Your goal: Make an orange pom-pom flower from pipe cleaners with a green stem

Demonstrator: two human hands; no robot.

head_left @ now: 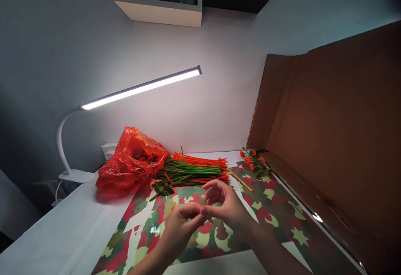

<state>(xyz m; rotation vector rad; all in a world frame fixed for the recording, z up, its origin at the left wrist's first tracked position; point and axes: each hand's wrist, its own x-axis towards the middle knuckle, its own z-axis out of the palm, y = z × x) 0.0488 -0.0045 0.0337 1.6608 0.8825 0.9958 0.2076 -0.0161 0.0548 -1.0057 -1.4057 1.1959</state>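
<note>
Hands meet over the patterned mat (pixel 282 220) on the desk (pixel 56 233), left hand (pixel 183 220) and right hand (pixel 224 202) curled fingertip to fingertip in a pinch; what they hold I cannot tell. Just beyond, the pipe-cleaner bundle (pixel 194 170) seems largely unused. Only one small orange-budded sprig (pixel 254 162) lies made, far right.

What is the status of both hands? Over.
Left hand, right hand: fingertips meeting above red-green patterned mat. Any pinched item too small to tell. Green and orange fuzzy wire stems behind, untouched.
</note>
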